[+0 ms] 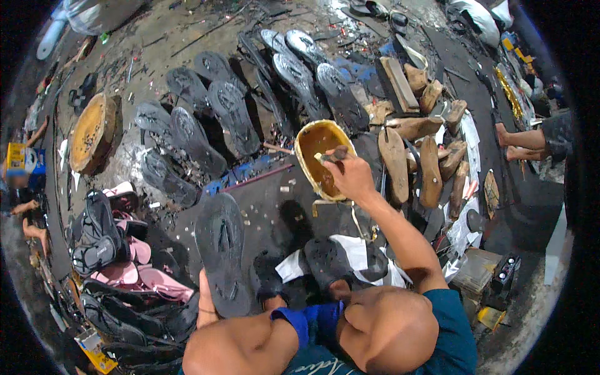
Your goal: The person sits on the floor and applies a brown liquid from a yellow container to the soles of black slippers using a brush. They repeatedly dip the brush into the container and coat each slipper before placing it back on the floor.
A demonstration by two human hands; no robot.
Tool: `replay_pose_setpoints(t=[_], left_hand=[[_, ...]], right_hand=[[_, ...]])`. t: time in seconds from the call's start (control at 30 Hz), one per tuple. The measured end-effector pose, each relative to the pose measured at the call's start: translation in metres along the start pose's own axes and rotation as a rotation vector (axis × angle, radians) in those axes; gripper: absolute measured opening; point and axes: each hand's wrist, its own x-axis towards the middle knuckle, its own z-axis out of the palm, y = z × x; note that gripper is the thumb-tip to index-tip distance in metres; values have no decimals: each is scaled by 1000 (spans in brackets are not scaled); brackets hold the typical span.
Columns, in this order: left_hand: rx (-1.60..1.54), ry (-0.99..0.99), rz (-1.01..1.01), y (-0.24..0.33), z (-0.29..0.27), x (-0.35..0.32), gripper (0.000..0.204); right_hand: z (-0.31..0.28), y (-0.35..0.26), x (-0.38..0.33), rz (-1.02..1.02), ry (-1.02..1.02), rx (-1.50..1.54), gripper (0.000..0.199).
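Note:
My left hand (204,302) grips the near end of a dark grey sandal sole (220,250) from its left side. Most of its fingers are hidden behind the sole, which has a small dark slot toward the far end. Over a cut-down tub (302,139) with a whitish rim and amber-brown liquid, my right hand (355,179) is closed around a short applicator (320,157) with a pale yellow tip. Whether that tip touches the liquid, I cannot tell.
Several black soles (232,115) lie in rows beyond the tub. Wooden shoe lasts (393,164) are heaped at the right. Black and pink sandals (119,273) pile up at the left, near a round wooden block (92,134). Another person's feet (516,144) show at the far right.

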Motion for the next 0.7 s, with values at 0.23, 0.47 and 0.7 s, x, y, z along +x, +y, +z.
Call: replay_pose_setpoints(t=[0.23, 0.47, 0.7], left_hand=[[9, 56, -37, -9, -25, -15, 56], [29, -160, -35, 20, 71, 31, 51], [-151, -588, -86, 4, 165, 45, 53]], right_hand=[[-76, -2, -60, 260, -560, -261, 21], [-89, -61, -58, 394, -200, 1184, 29], [-38, -160, 18, -407, 8, 811, 22]])
